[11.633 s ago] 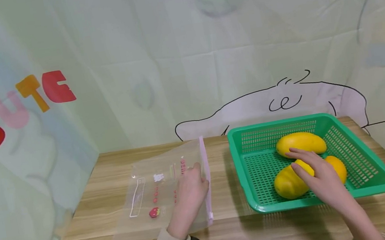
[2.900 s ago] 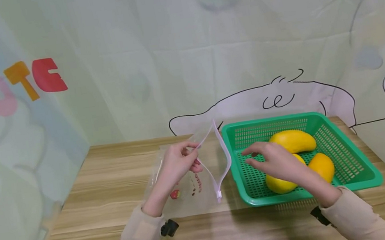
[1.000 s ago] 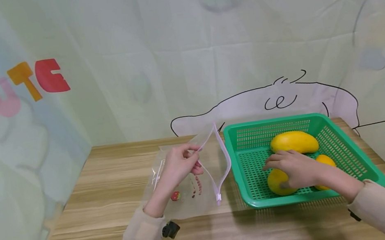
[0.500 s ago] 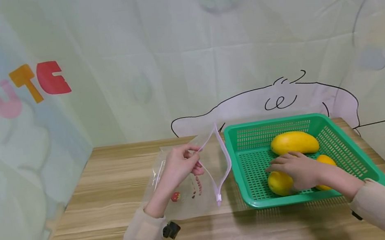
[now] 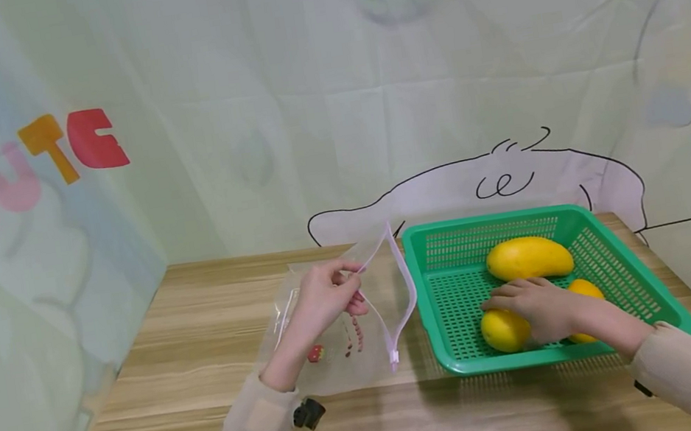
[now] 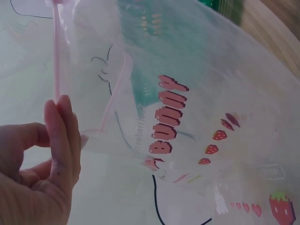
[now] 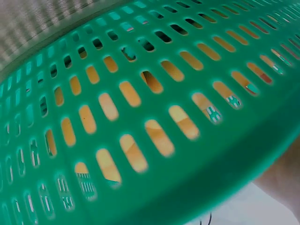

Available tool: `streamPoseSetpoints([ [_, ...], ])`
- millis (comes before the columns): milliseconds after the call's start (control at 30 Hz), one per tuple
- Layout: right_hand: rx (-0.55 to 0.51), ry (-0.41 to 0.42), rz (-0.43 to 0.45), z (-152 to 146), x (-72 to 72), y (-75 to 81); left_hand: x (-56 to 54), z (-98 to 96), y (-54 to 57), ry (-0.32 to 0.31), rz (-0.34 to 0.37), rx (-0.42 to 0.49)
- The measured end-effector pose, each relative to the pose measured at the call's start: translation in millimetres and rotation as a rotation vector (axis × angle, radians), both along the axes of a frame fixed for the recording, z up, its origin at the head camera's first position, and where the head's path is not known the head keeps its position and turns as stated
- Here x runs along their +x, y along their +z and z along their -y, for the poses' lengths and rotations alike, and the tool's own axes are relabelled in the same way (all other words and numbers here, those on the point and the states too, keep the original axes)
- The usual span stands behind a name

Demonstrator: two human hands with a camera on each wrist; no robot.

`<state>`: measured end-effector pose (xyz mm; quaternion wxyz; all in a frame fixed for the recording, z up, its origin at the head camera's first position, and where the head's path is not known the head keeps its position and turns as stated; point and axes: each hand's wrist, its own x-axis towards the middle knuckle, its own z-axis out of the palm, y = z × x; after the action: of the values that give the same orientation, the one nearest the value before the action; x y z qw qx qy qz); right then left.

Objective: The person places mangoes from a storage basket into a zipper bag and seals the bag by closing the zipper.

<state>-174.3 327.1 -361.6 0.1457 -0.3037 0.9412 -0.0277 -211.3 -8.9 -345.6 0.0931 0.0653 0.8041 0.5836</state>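
Observation:
My left hand (image 5: 326, 297) pinches one lip of a clear zip bag (image 5: 373, 353), holding its mouth apart. Pink edging runs along the mouth, with a slider at the near end. Red lettering and strawberry prints show on the bag's plastic (image 6: 243, 154) in the left wrist view. In the green basket (image 5: 431, 322), my right hand (image 5: 543, 309) curls over a yellow mango (image 5: 502, 331) at the front left, its right part hidden under the palm. Behind lies a longer mango (image 5: 529, 259); another mango (image 5: 586, 289) sits to the right, partly covered by the wrist. The basket's slotted wall (image 7: 140, 117) fills most of the right wrist view.
The wooden table (image 5: 160, 362) carries the bag and, to its right, the basket. A printed cloth backdrop (image 5: 255, 147) stands close behind and along both sides. The basket's raised rim lies between the bag and the mangoes.
The bag lay flat earlier; its mouth is now spread by the left hand. My right hand came down from above the basket onto the front mango and shifted slightly right over the last second.

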Motion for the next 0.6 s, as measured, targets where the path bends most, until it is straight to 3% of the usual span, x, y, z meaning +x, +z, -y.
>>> streamPoseSetpoints([
  [600,-0.055,-0.046,0.04,-4.3,-4.2,-7.9,1.1,-1.7,-0.6,-0.002,-0.01,0.002],
])
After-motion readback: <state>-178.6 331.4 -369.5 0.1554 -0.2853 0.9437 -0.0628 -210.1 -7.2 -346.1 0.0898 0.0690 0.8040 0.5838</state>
